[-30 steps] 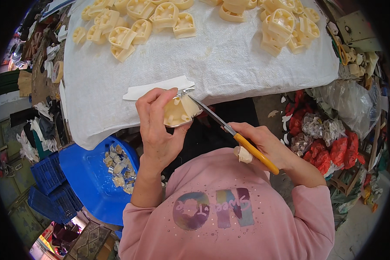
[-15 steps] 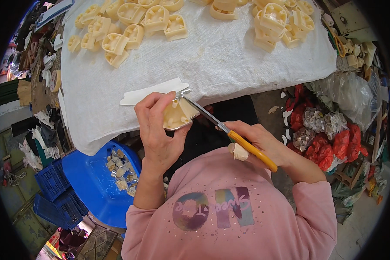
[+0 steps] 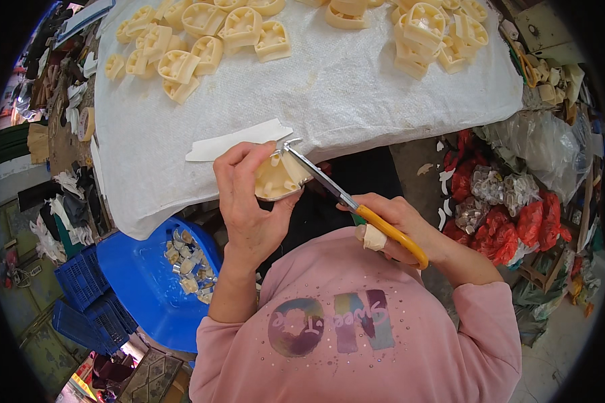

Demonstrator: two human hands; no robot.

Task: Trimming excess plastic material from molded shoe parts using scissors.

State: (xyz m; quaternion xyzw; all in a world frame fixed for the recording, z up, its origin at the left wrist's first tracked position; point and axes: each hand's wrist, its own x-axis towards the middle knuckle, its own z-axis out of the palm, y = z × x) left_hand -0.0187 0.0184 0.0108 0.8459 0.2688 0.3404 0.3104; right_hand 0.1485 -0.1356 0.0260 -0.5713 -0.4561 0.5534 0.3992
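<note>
cream plastic part [image 3: 279, 178] sits pinched in my left hand [image 3: 249, 201] below the table edge [image 3: 356, 134]; my right hand [image 3: 400, 228] grips the orange-handled scraper [image 3: 343, 196]. i judge a slip could nick my left fingertips [image 3: 265, 149].

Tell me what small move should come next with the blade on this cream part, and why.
Probably draw the yellow-handled knife along the upper edge of the cream plastic part, toward the right hand. The blade tip already sits on that edge, the left hand steadies the part above the blue tub, and trimmed scraps lie in the tub.
</note>
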